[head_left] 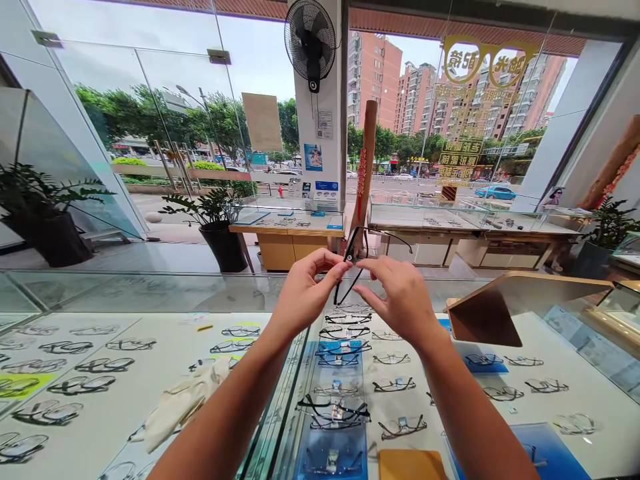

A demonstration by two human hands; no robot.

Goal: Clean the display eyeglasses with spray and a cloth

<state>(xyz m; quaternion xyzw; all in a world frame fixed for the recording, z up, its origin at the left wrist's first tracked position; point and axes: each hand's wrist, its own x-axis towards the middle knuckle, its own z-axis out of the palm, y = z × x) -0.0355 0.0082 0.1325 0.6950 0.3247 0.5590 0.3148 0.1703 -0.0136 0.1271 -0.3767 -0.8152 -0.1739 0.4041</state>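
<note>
I hold a pair of black-framed glasses (356, 248) up in front of me, above a glass display counter (150, 293). My left hand (305, 293) pinches the frame from the left with thumb and fingertips. My right hand (397, 297) pinches it from the right, fingers curled. One thin temple arm sticks out to the right, the other hangs down between my hands. Under the glass lie several rows of spectacle frames (345, 331).
A pale cloth (185, 400) lies on the counter near my left forearm. A tilted tabletop mirror (505, 307) stands at the right. Beyond are more display counters (290, 230), potted plants (220, 227), a wall fan (310, 40) and shop windows.
</note>
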